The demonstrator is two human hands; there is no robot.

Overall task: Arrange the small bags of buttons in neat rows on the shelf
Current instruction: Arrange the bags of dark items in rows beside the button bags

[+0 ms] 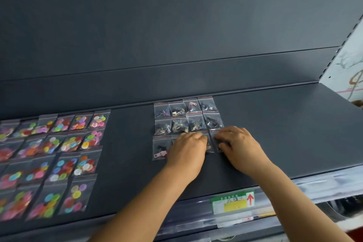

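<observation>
A dark shelf (pixel 275 124) holds two groups of small clear bags. At nine o'clock, bags of bright buttons (pixel 51 155) lie in rows. At the centre, bags of dark metal pieces (pixel 186 118) form a grid. The left hand (pixel 186 151) and right hand (pixel 239 147), fingers curled, pinch bags in the grid's nearest row, at six o'clock of it.

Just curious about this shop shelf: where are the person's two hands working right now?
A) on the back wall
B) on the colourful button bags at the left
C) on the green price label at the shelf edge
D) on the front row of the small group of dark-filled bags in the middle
D: the left hand and right hand both rest on the front row of the dark-filled bags, away from the colourful button bags.
</observation>
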